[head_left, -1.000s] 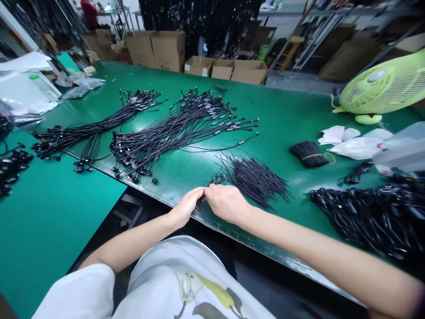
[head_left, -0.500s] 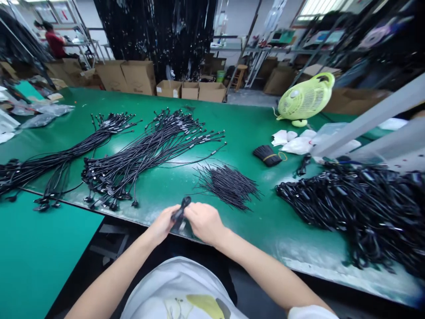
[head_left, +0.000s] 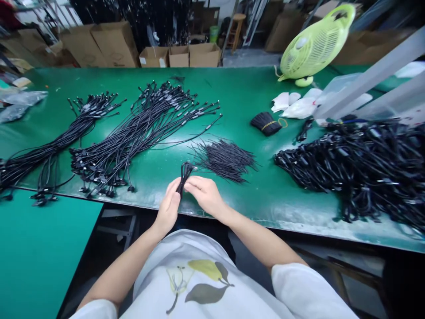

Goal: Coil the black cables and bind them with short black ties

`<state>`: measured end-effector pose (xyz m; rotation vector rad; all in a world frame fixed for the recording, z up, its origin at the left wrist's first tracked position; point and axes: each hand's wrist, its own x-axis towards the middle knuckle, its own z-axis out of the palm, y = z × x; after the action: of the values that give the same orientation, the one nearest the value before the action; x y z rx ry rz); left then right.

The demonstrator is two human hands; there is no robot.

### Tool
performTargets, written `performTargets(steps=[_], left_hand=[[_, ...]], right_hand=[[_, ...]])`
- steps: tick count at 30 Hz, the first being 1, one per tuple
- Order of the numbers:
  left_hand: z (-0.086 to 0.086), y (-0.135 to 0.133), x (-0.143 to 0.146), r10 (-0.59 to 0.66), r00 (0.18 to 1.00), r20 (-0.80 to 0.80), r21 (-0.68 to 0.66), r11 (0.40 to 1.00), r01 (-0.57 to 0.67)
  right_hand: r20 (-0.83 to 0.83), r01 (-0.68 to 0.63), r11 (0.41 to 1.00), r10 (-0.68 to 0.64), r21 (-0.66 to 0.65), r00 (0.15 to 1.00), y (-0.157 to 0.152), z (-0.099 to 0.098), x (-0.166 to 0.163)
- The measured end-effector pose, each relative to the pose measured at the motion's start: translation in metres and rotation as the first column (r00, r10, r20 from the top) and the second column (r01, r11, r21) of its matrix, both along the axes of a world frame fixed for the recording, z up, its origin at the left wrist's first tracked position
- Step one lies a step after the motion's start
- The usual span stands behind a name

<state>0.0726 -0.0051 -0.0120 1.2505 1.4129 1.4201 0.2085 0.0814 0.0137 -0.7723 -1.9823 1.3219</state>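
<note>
A coiled black cable [head_left: 185, 173] stands up between my two hands, just over the front edge of the green table. My left hand [head_left: 168, 204] is closed round its lower left side. The fingers of my right hand [head_left: 206, 194] pinch it from the right, and the fingertips partly hide what they grip. Just beyond them lies a loose pile of short black ties [head_left: 229, 160]. To the left are two spread bunches of straight black cables [head_left: 142, 126], with connectors at both ends. On the right is a large heap of coiled black cables [head_left: 358, 170].
A banded bundle of black ties [head_left: 265, 123] lies right of centre. Behind it are white scraps [head_left: 295, 105] and a yellow-green fan [head_left: 315, 44]. A pale metal post [head_left: 372, 75] slants across the right. Cardboard boxes [head_left: 113, 44] line the far side.
The view has tilted down, so the table appears higher. My hands have turned the coiled cable more upright, and its loop now shows above my fingers.
</note>
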Motion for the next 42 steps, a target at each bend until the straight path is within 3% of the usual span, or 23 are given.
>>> performTargets(steps=[1,3,4,5,6,7,9,11,13,16,19,22,24,26,27,28,29,30,31,33,34,37,42], left_hand=[[0.001,0.001,0.001,-0.011,1.0,0.022,0.028,1.0,0.01],[0.006,0.001,0.004,-0.043,0.987,0.153,-0.006,0.999,0.044],[0.008,0.002,0.006,-0.072,0.965,0.253,-0.059,0.994,0.089],[0.01,0.002,0.007,-0.094,0.93,0.356,-0.116,0.983,0.144],[0.011,0.004,0.007,-0.1,0.89,0.445,-0.163,0.968,0.19],[0.012,0.005,0.007,-0.086,0.854,0.514,-0.199,0.956,0.215],[0.013,0.011,0.007,-0.014,0.802,0.597,-0.234,0.954,0.19],[0.011,0.019,0.007,0.064,0.767,0.638,-0.25,0.96,0.128],[0.008,0.025,0.012,0.086,0.77,0.632,-0.28,0.952,0.123],[0.0,0.028,0.031,-0.008,0.861,0.508,-0.349,0.912,0.214],[-0.008,0.026,0.054,-0.174,0.95,0.26,-0.43,0.86,0.275],[-0.015,0.027,0.065,-0.331,0.942,0.055,-0.462,0.828,0.318],[-0.018,0.03,0.064,-0.41,0.911,0.043,-0.454,0.804,0.383],[-0.02,0.03,0.057,-0.437,0.897,0.068,-0.459,0.784,0.417],[-0.02,0.029,0.052,-0.417,0.907,0.064,-0.467,0.79,0.396],[-0.021,0.027,0.047,-0.378,0.925,0.044,-0.475,0.806,0.352],[-0.022,0.024,0.042,-0.332,0.943,0.018,-0.484,0.823,0.299],[-0.023,0.022,0.037,-0.286,0.958,-0.008,-0.491,0.836,0.246],[-0.024,0.019,0.034,-0.25,0.968,-0.028,-0.5,0.842,0.203],[-0.027,0.016,0.029,-0.23,0.972,-0.041,-0.521,0.835,0.175],[-0.029,0.015,0.029,-0.227,0.973,-0.041,-0.528,0.832,0.172],[-0.031,0.013,0.031,-0.196,0.98,-0.031,-0.52,0.841,0.151],[-0.031,0.009,0.03,-0.17,0.986,-0.007,-0.5,0.854,0.143]], right_hand=[[-0.091,-0.066,0.972,0.046,-0.226,0.995,0.0,-0.003,-0.001],[-0.239,-0.284,0.767,0.175,-0.575,0.955,0.001,-0.013,-0.001],[-0.291,-0.374,0.65,0.237,-0.662,0.927,0.002,-0.018,0.001],[-0.316,-0.422,0.571,0.281,-0.704,0.906,0.003,-0.023,0.005],[-0.307,-0.43,0.551,0.306,-0.715,0.901,0.004,-0.027,0.009],[-0.263,-0.402,0.587,0.311,-0.703,0.913,0.005,-0.029,0.015],[-0.117,-0.268,0.736,0.252,-0.622,0.961,0.006,-0.031,0.029],[0.008,-0.079,0.875,0.094,-0.477,0.996,0.006,-0.03,0.04],[0.023,0.09,0.938,-0.087,-0.335,0.996,0.007,-0.029,0.046],[-0.007,0.183,0.952,-0.191,-0.246,0.982,0.001,-0.028,0.045],[0.039,0.156,0.908,-0.153,-0.389,0.987,-0.009,-0.031,0.041],[0.02,0.114,0.854,-0.12,-0.508,0.993,-0.006,-0.038,0.052],[0.008,0.206,0.856,-0.229,-0.474,0.973,0.009,-0.037,0.079],[0.094,0.474,0.828,-0.469,-0.298,0.878,0.03,-0.025,0.127],[0.164,0.633,0.762,-0.612,-0.139,0.773,0.042,-0.013,0.159],[0.221,0.761,0.644,-0.756,0.08,0.616,0.056,0.0,0.193],[0.244,0.815,0.484,-0.873,0.318,0.423,0.071,0.015,0.229],[0.23,0.798,0.319,-0.946,0.511,0.231,0.087,0.03,0.265],[0.209,0.741,0.216,-0.972,0.636,0.103,0.104,0.044,0.3],[0.193,0.658,0.093,-0.978,0.748,-0.081,0.135,0.061,0.358],[0.228,0.65,0.09,-0.965,0.754,-0.132,0.148,0.063,0.38],[0.395,0.706,0.175,-0.905,0.686,-0.159,0.174,0.049,0.415],[0.432,0.728,0.175,-0.883,0.663,-0.182,0.18,0.021,0.437]])
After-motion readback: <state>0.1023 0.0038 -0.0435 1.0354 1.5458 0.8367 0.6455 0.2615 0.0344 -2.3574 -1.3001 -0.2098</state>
